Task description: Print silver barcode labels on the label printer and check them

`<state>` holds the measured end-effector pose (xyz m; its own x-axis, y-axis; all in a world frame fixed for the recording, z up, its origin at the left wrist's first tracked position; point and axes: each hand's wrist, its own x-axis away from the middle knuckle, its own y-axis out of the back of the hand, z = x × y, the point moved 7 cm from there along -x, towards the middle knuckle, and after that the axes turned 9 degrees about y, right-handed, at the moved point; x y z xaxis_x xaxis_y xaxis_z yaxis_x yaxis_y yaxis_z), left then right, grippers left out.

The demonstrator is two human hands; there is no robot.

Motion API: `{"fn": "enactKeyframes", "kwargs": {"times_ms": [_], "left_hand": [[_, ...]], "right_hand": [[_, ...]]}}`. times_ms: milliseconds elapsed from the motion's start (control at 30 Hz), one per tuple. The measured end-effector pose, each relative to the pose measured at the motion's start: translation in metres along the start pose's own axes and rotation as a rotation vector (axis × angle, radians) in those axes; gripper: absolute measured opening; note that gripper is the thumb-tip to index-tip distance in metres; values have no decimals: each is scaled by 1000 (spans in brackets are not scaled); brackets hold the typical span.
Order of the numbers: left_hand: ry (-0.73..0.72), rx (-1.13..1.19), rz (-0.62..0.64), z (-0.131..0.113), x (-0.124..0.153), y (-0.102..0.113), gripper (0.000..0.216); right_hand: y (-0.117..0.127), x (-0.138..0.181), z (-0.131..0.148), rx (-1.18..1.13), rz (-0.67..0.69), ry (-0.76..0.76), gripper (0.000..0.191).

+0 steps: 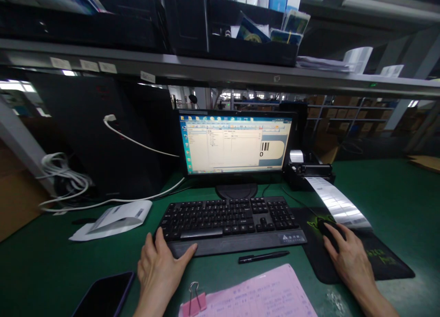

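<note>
In the head view, my left hand (161,266) rests at the lower left corner of a black keyboard (223,221). Its thumb and fingers are spread, with the thumb on the wrist rest and the fingertips at the keyboard's left edge. My right hand (352,253) lies over a black computer mouse (332,234) on a dark mouse pad (319,266) with green markings. Behind the keyboard stands a lit monitor (220,147), showing open windows and part of a barcode label. A black pen (264,257) lies just below the keyboard.
Pink paper (257,294) with a pink binder clip (194,304) lies in front. A phone (105,294) and folded white paper (120,218) are at left. A label printer (309,170) feeds a label strip (338,202) toward the mouse. A shelf (206,69) spans above.
</note>
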<state>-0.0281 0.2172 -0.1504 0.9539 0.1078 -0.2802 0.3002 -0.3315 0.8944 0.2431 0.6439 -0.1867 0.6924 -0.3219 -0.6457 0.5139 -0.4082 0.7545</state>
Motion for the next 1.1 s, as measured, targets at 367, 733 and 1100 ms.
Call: {"fn": "enactKeyframes", "kwargs": {"times_ms": [367,733,1100], "left_hand": [[11,-1,2,-1,1,3,91],[-2,14,-1,3,1,-3,92],[-49,-3,-47,6,-2,-11,94]], "right_hand": [[-1,-2,0,12,3,14,42],[36,-35,44,-199,-99,105,41],[25,-111,223,-612,177,477,39]]}}
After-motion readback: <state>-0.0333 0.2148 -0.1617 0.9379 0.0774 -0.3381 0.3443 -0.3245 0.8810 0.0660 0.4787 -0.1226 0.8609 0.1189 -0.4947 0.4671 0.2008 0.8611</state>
